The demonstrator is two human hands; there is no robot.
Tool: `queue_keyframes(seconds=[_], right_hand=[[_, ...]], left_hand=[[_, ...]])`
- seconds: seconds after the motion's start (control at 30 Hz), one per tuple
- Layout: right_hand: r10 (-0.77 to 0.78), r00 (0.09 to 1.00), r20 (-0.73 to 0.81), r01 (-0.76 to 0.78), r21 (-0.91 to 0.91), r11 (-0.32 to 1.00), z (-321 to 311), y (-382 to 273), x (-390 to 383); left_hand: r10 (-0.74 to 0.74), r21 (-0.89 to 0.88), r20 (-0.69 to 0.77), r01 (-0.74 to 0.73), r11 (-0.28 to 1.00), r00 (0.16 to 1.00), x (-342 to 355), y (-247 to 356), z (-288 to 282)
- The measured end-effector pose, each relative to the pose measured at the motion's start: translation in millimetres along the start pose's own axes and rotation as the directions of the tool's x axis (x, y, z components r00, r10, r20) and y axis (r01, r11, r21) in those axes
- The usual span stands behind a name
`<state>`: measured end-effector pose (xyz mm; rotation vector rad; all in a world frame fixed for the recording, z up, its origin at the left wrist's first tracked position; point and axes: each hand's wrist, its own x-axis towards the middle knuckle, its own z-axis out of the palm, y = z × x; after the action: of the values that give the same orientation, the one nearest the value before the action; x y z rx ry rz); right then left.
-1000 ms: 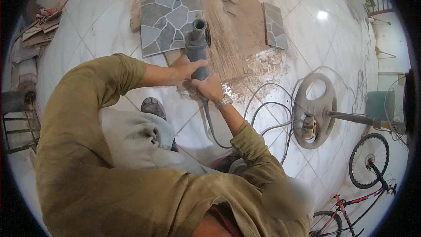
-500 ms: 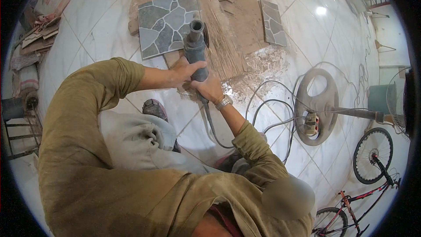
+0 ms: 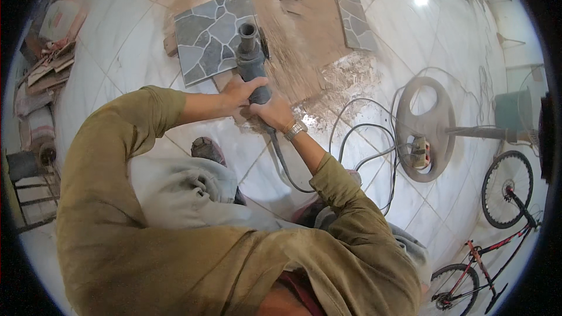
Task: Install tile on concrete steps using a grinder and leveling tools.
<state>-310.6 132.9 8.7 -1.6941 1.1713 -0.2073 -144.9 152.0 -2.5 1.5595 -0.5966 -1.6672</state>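
Both my hands are closed around a dark angle grinder (image 3: pixel 252 65) with a round, hollow-ended side handle pointing up. My left hand (image 3: pixel 239 92) wraps its body from the left, while my right hand (image 3: pixel 274 112), with a metal watch at the wrist, grips its rear end near the cord. On the grinder's right side the thin disc (image 3: pixel 264 43) shows edge-on, by the right edge of a grey stone-patterned tile (image 3: pixel 202 34). Under the tile's edge lies a scored wooden board (image 3: pixel 287 73). Whether the disc touches the tile, I cannot tell.
A narrow tile piece (image 3: pixel 355 21) lies on the dusty floor to the right. Black cords (image 3: pixel 357 124) loop toward a grey round base (image 3: pixel 425 105) holding a socket block (image 3: pixel 420 153). A bicycle (image 3: pixel 497 240) stands at right; sacks and scraps (image 3: pixel 55 64) are piled at left.
The whole view has shifted slightly, with the tile and grinder now a little farther left in it. Both hands keep their hold on the grinder beside the tile's right edge.
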Motion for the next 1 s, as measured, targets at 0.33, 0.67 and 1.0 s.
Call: queue_keyframes(seconds=[0.33, 0.67, 1.0], right_hand=[[-0.099, 0.995, -0.024, 0.101, 0.096, 0.99, 7.7, 7.7, 10.1], [-0.132, 0.989, -0.066, 0.138, 0.104, 0.985, -2.8, -6.5, 106.6], [-0.146, 0.988, -0.043, 0.15, 0.125, 0.981, -8.9, -63.8, 195.5]], left_hand=[[0.075, -0.098, 0.018, -0.073, 0.992, 0.997, -2.5, 1.8, -1.0], [-0.007, 0.104, -0.243, 0.033, 0.994, 0.97, 40.0, 77.3, -17.5], [0.162, -0.012, -0.224, -0.169, 0.986, 0.961, 119.5, 113.9, -84.3]])
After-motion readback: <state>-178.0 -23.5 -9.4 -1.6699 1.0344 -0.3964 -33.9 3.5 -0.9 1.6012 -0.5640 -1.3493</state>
